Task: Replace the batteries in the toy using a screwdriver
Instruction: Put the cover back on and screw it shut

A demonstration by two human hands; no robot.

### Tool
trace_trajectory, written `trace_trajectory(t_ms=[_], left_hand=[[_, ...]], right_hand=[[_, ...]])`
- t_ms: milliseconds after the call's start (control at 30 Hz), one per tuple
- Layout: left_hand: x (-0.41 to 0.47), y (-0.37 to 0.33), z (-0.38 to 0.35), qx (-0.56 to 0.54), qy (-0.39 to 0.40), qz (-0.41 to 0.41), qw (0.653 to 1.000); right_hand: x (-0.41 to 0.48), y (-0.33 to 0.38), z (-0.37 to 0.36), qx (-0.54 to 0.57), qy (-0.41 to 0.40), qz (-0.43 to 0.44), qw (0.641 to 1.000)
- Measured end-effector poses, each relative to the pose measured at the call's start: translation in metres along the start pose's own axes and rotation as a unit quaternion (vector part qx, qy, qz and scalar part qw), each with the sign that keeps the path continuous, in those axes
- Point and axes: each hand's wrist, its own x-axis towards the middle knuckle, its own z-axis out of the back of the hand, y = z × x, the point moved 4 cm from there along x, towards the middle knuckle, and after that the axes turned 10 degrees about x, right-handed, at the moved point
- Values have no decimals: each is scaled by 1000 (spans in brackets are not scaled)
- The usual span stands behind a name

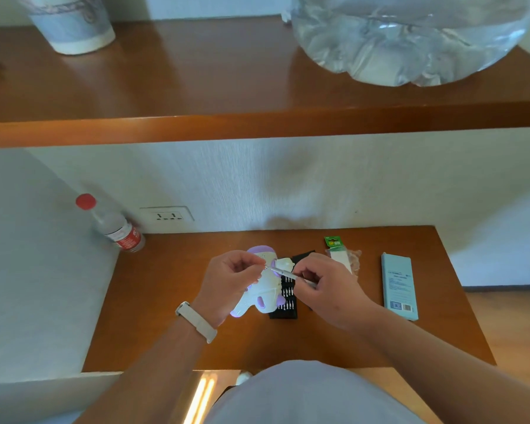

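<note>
White and purple plastic, the toy sits near the middle of the wooden desk. It lies partly over the open black bit case and is partly hidden by the person's left hand. Whether it rests flat or is lifted a little cannot be told. The right hand grips the slim silver screwdriver by its rear end, fingers curled round the shaft, and the tool slants up and to the left across the toy. The left hand's thumb and forefinger pinch at the very tip of the screwdriver, with the other fingers curled in. Whether a bit or a small screw lies between them is too small to tell. Judging from this, the work is probably in its screw stage: either the driver is being made ready, or a cover screw is being handled right at the toy's body. No open battery compartment shows, and no loose cells lie on the desk. It cannot be said whether the cover is off, and a small white piece just above the shaft may be part of the toy or not. The battery pack with its green card lies well to the right. Its clear plastic looks crumpled, perhaps already opened. Beside it lies a pale blue box. Swapping the cells, closing the cover and driving the screw home all appear to be left.
</note>
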Motion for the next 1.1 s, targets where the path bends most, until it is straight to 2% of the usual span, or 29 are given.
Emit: trace_trajectory(t_ms=[267, 733, 833, 1100], left_hand=[[0, 7, 11, 2, 22, 3, 1000], [1, 4, 9, 51, 61, -70, 994], [1, 3, 5, 80, 73, -92, 990], [2, 2, -7, 83, 94, -106, 986]], right_hand=[[2, -1, -14, -10, -4, 4, 1000], [-1, -6, -23, -9, 3, 6, 1000], [-3, -8, -23, -16, 12, -8, 1000], [-7, -20, -20, 47, 46, -75, 995]])
